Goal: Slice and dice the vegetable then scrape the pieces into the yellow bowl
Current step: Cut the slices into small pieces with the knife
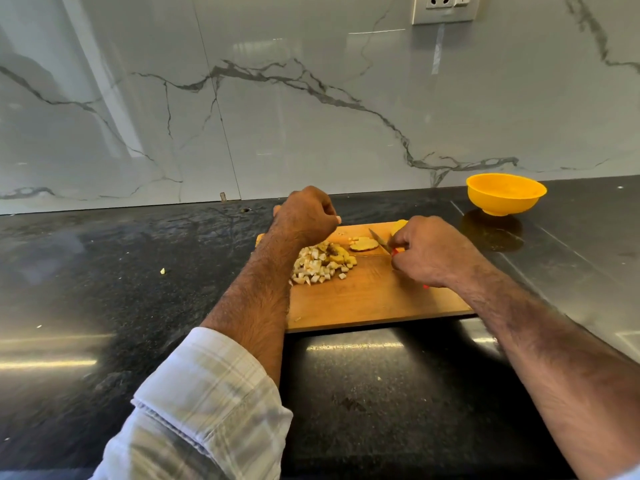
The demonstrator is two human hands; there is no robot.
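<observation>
A wooden cutting board [374,299] lies on the dark counter. On its left part sits a pile of diced pale vegetable pieces [322,263]. A flat round slice [363,244] lies near the board's far edge, and a yellow vegetable chunk [400,225] shows just behind my right hand. My right hand [433,252] grips a red-handled knife, whose blade [379,239] points left with its tip beside the slice. My left hand [304,216] hovers over the board's far left corner with its fingers curled, holding nothing that I can see. The yellow bowl [505,194] stands at the back right, off the board.
A marble-patterned wall [311,116] rises right behind the counter, with a socket plate [445,8] at the top. One stray vegetable bit [162,270] lies on the black counter left of the board. Glossy counter stretches in front of the board.
</observation>
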